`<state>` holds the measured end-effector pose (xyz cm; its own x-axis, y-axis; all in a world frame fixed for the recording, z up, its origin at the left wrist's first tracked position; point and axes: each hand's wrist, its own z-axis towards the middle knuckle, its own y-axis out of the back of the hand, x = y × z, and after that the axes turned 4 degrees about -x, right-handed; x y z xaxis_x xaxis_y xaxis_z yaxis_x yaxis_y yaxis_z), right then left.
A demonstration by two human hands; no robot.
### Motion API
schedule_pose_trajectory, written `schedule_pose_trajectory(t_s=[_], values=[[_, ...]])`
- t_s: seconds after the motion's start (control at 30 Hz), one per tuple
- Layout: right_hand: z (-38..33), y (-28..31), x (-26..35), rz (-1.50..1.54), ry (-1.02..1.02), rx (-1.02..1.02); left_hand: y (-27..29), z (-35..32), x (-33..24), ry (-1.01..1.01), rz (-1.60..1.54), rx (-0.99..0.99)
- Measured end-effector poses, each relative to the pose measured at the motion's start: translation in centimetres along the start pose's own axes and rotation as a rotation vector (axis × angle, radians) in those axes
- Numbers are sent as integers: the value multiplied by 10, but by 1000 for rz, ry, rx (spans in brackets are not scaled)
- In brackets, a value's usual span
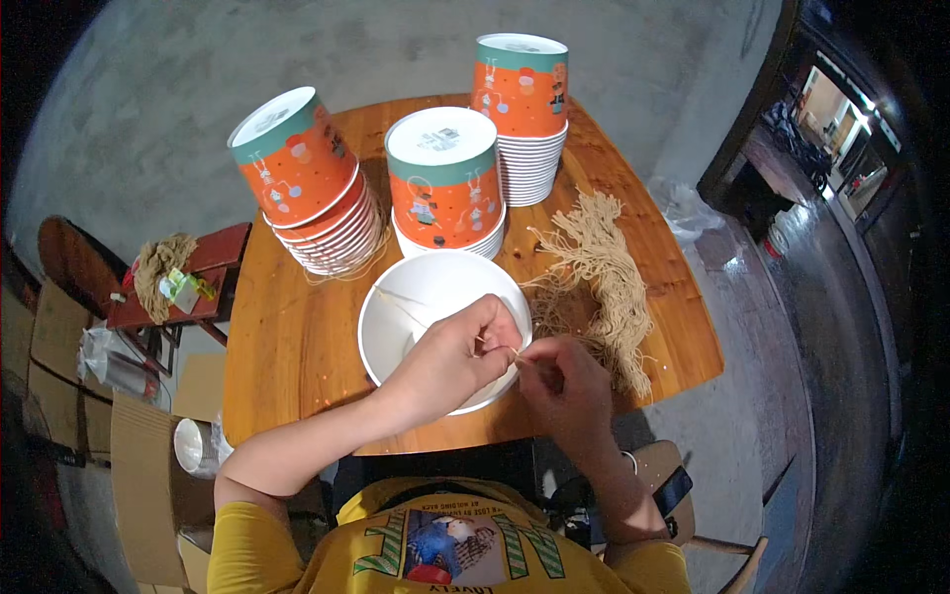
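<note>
While 2 hands (457,346) (569,384) pinch string (516,352), wooden table (297,361) stands before grey wall (376,49).

The person wears a yellow T-shirt (386,505) with short, loose sleeves; the left sleeve (252,549) and right sleeve (648,566) are plain yellow, both ending near the elbow. Across the chest runs a print: large green letters (534,549) with pale diagonal stripes flank a picture panel (455,544) in blue, white and red, and smaller dark lettering sits at its near and far sides. Dark trousers (426,470) show beyond the shirt. The left hand (465,342) and right hand (569,386) are gloveless, the forearms uncovered.
</note>
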<state>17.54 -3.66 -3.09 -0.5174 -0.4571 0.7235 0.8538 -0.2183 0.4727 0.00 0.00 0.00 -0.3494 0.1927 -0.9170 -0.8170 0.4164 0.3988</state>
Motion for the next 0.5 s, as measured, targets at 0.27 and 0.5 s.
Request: schedule_pose_trajectory(t_s=[0.27,0.5], values=[[-1,-8,-13,269,-337,-97,-3,6,-4,-14,-390,6],[2,14,6,126,-234,-54,0,6,-6,70,-411,8]])
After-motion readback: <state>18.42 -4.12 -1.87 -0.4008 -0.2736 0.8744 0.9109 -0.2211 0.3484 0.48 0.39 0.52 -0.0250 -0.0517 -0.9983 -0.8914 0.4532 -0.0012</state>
